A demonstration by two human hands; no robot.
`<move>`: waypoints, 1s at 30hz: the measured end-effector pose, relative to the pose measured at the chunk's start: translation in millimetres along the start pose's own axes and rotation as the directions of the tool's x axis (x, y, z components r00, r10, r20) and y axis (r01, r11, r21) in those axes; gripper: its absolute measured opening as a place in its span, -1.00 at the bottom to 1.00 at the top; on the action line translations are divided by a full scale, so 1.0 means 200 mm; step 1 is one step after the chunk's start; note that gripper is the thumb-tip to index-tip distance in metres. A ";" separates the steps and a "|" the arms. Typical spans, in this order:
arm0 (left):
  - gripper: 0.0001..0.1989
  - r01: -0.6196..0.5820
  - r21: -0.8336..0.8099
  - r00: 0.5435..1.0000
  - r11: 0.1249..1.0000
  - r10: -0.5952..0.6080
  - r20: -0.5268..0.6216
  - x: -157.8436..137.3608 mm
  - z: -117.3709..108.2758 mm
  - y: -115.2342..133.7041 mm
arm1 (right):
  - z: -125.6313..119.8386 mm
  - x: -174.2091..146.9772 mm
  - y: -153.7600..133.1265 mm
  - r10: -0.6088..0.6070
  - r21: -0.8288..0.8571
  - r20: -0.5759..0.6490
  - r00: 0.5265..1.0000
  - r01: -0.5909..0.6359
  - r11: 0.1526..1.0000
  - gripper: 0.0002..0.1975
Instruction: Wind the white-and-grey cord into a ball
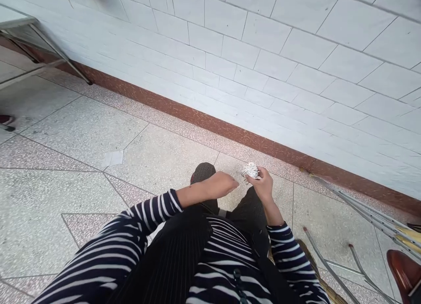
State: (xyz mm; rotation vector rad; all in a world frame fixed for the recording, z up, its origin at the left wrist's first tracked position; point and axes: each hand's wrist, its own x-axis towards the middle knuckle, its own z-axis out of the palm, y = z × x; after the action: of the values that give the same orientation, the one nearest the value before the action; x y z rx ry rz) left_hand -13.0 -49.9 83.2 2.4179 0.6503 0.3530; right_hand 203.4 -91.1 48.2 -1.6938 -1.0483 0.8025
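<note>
White bundle of thin, cord-like strands [250, 170] was held in front of the wearer's body, just beyond the right knee of the dark grey trousers [248, 205]. From where I stood, the right hand [264, 184] pinched it between thumb and fingers at its right side. The left hand [221, 184] lay near the bundle's opposite side, bent inward at the wrist; its fingertips were largely hidden, and I could not tell whether they were spread or pinched a strand. Navy-and-white striped sleeves [112, 251] covered both forearms in part. Beneath lay a pale speckled stone floor [158, 150], bearing a flat white sheet [114, 158] to the left. Beyond, a reddish-brown skirting strip [230, 130] bordered a white tiled wall [246, 54]. Bent metal tubing [324, 263] stood at lower right.
</note>
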 end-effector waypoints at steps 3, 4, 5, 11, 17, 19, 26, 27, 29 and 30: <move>-0.82 -0.004 0.105 0.999 0.994 -0.001 0.044 0.08 -0.04 -0.02 | 0.07 -0.04 0.04 -0.050 -0.107 0.123 0.991 0.063 0.992 -0.53; -0.82 -0.021 0.135 0.997 0.991 0.011 0.074 0.11 -0.06 -0.04 | 0.08 -0.06 0.04 -0.062 -0.123 0.180 0.982 0.085 0.989 -0.56; -0.82 -0.044 0.157 0.994 0.987 0.028 0.105 0.13 -0.07 -0.05 | 0.09 -0.08 0.03 -0.071 -0.132 0.234 0.970 0.105 0.986 -0.58; -0.81 -0.149 0.100 0.982 0.984 0.135 0.129 0.19 -0.08 -0.12 | 0.05 -0.22 -0.06 -0.069 -0.102 0.445 0.893 0.127 0.987 -0.57; -0.87 0.012 -0.287 1.000 0.958 -0.015 -0.008 0.22 0.03 -0.20 | -0.06 -0.38 -0.17 0.045 0.016 0.366 0.930 -0.055 0.998 -0.55; -0.86 0.057 -0.455 0.998 0.889 -0.068 -0.008 0.21 0.09 -0.20 | -0.10 -0.40 -0.22 0.122 0.116 0.270 0.955 -0.158 0.981 -0.50; -0.73 0.100 -0.625 0.995 0.775 -0.068 0.076 0.15 0.18 -0.08 | -0.19 -0.29 -0.37 0.100 0.370 -0.015 0.995 -0.088 0.925 -0.52; -0.70 0.083 -0.628 0.996 0.774 -0.041 0.082 0.15 0.17 -0.08 | -0.19 -0.27 -0.38 0.069 0.349 -0.049 0.996 -0.048 0.936 -0.53; -0.68 0.043 -0.616 0.998 0.787 -0.004 0.065 0.16 0.15 -0.08 | -0.21 -0.22 -0.42 -0.015 0.267 -0.080 0.997 0.036 0.963 -0.52; -0.68 0.033 -0.604 0.999 0.797 -0.005 0.047 0.17 0.13 -0.09 | -0.23 -0.21 -0.45 -0.060 0.224 -0.091 0.994 0.079 0.971 -0.51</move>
State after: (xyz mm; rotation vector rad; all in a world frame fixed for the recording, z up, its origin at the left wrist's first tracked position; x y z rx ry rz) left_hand 19.6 -31.9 53.8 1.7931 0.4497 0.4237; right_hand 199.7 -129.9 150.4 -1.4759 -0.9171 0.7688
